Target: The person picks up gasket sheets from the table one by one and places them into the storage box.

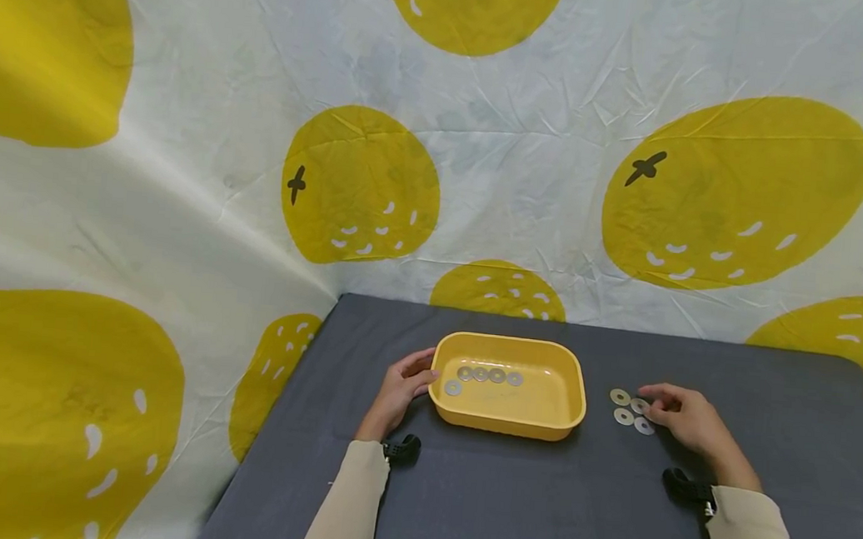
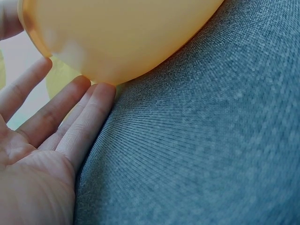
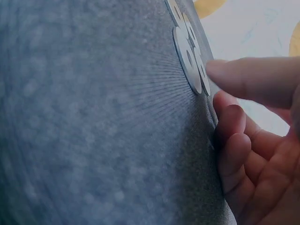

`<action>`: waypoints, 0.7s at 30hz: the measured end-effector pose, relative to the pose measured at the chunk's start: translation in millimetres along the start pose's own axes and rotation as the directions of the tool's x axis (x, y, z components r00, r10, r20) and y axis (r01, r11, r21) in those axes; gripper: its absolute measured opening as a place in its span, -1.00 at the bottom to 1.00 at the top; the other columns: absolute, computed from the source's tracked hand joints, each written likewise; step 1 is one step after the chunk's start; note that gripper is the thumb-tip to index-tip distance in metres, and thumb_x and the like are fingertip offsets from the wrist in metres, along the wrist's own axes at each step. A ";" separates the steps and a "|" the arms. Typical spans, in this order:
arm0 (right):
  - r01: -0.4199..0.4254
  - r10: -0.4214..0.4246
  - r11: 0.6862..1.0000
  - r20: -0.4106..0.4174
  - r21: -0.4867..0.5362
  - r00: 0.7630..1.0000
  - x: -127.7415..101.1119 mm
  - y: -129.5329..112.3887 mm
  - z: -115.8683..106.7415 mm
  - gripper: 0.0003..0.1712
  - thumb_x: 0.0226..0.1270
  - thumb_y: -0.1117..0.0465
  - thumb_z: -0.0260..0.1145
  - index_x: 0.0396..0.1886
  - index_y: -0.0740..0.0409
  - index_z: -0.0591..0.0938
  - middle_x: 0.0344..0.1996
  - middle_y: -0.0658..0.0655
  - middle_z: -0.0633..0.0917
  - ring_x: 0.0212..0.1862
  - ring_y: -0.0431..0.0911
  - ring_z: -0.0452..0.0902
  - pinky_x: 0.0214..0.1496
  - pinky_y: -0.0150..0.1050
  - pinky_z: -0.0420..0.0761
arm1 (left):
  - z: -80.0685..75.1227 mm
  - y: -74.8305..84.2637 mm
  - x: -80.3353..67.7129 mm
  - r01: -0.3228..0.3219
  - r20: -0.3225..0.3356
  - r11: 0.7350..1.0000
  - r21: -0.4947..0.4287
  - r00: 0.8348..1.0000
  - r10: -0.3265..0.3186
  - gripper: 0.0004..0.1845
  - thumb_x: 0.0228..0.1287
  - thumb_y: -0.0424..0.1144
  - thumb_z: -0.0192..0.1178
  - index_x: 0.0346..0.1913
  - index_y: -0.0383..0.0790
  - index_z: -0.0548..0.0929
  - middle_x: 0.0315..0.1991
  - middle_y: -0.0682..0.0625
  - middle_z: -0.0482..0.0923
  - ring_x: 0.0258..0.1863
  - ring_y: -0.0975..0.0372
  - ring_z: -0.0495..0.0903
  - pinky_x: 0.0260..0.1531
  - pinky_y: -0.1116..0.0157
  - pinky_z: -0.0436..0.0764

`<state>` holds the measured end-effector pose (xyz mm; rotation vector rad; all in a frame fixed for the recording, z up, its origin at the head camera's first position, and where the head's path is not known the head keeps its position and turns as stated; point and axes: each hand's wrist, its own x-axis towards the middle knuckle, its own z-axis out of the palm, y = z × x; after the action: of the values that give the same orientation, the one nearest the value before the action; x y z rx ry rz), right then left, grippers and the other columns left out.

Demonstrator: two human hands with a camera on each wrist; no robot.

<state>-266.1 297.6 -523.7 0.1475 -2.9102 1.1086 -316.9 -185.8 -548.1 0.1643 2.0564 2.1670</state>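
Looking at the left hand (image 1: pixel 406 382) first, we are finding it gripping the left end of the yellow tray (image 1: pixel 535 406), its thumb lying over the rim and its fingers pressing on the outside. The right hand (image 1: pixel 684 417) is reaching low over the table (image 1: pixel 520 501), thumb and fingers apart, the other fingers loosely bent; we are not seeing it lift anything, and we cannot tell whether a fingertip is touching the nearest washer.

From the left wrist we are making out what the head view is hiding: fingertips (image 2: pixel 104 93) meeting the tray's lower wall near the cloth. From the right wrist we are seeing the thumb hovering just beside the washers' edges, with fingertips resting low by the table surface. Only the head view is showing us the tray's inside.

Counting, we are getting one tray, two hands and nine washers: five inside the tray (image 1: pixel 502 378), four of them forming a row and one lying nearer its left end, and four sitting in a close cluster (image 1: pixel 618 416) on the table, to the right of the tray. Two black wristbands (image 1: pixel 405 451) are showing too.
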 end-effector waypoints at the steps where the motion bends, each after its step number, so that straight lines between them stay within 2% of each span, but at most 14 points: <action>1: 0.001 -0.001 1.000 0.003 -0.002 1.000 -0.2 -0.1 -0.1 -0.63 0.41 0.26 0.36 0.12 0.38 0.66 -0.41 0.06 0.61 -0.46 -0.27 0.38 -0.40 -0.34 0.35 | 0.3 0.2 -0.3 -0.003 0.000 1.000 0.002 1.000 0.003 -0.46 0.39 -0.24 0.32 0.41 -0.01 0.54 0.29 -0.20 0.57 0.20 0.11 0.62 0.07 0.26 0.70; 15: -0.014 0.016 0.998 0.052 -0.053 0.999 3.9 -5.0 -2.5 -0.63 0.41 0.28 0.34 0.14 0.38 0.66 -0.44 0.05 0.63 -0.45 -0.20 0.39 -0.40 -0.31 0.34 | 0.9 3.7 -3.8 -0.002 0.001 1.000 0.010 1.000 0.002 -0.46 0.40 -0.24 0.32 0.42 -0.01 0.53 0.29 -0.22 0.56 0.14 0.18 0.64 0.09 0.25 0.70; 21: -0.033 0.038 0.998 0.081 -0.062 0.996 7.6 -9.2 -4.7 -0.65 0.41 0.30 0.33 0.12 0.38 0.65 -0.45 0.07 0.58 -0.44 -0.14 0.39 -0.40 -0.29 0.33 | 0.8 3.1 -2.7 -0.002 -0.002 1.000 0.003 1.000 0.002 -0.46 0.40 -0.24 0.32 0.42 -0.01 0.53 0.29 -0.22 0.56 0.17 0.14 0.63 0.11 0.24 0.69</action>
<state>-272.8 293.3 -513.6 0.1434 -3.0267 1.0421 -314.2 -185.6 -544.9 0.1638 2.0617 2.1662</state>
